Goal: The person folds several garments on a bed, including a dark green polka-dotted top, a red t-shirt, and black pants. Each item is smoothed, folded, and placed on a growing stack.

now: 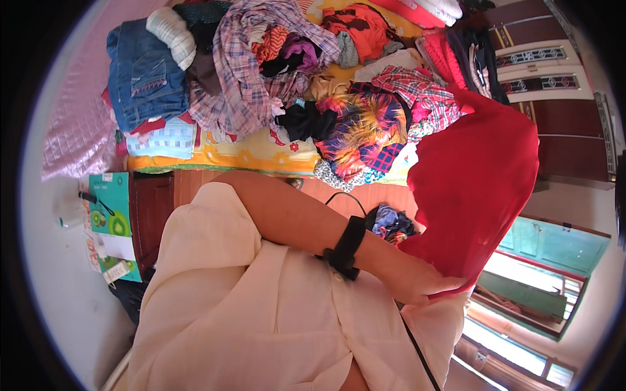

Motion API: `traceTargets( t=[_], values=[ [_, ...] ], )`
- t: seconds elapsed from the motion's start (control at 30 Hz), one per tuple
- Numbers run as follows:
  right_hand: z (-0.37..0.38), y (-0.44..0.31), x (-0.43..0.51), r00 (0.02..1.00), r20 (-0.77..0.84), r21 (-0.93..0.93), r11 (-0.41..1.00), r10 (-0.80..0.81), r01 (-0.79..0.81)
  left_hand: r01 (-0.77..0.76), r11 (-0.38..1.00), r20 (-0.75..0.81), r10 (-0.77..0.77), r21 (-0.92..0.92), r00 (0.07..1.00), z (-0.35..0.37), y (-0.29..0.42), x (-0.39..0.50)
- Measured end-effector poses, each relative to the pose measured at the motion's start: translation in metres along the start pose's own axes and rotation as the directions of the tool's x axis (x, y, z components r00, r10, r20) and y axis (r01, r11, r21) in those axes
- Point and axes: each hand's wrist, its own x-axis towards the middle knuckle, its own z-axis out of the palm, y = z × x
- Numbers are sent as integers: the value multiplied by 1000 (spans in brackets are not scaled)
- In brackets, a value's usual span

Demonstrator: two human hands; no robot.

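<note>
My left arm, with a black strap around the wrist, reaches across my body to the right. The fingers of my left hand [420, 286] pinch the lower edge of a red cloth garment [479, 185]. This garment hangs spread out at my right, its upper part overlapping the clothes on the bed. My right hand is not in view; the red fabric covers the area where it might be. In front of me lies a heap with a plaid shirt [239, 63], a multicoloured patterned garment [367, 122], a red checked garment [415, 88] and a black cloth [305, 121].
Folded jeans [146, 78] and a rolled white cloth [171, 36] lie at the bed's left. The yellow printed bedsheet [234, 151] shows along the near edge. More clothes [391, 222] sit low on the floor. A green box [110, 210] stands left; a window [533, 288] is right.
</note>
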Motion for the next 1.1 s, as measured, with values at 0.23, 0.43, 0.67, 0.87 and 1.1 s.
traceTargets(
  t=[0.23, 0.43, 0.67, 0.87, 1.1],
  values=[
    [100, 6, -21, 970, 242, -391, 916, 6, 92, -147, 989, 27, 147, 6, 989, 51, 40, -22],
    [163, 23, -22, 892, 451, -621, 726, 23, 295, -258, 958, -131, 274, 126, 953, 69, 61, -39],
    [201, 38, -15, 758, 648, -693, 464, 68, 551, -182, 971, -231, 215, 158, 949, 61, 68, -47],
    [211, 42, -12, 673, 732, -667, 316, 107, 675, -124, 981, -273, 161, 147, 949, 48, 63, -47],
    [195, 30, 0, 669, 731, -681, 182, 133, 709, -161, 987, -261, 157, 4, 953, 31, 66, -62]
  ],
)
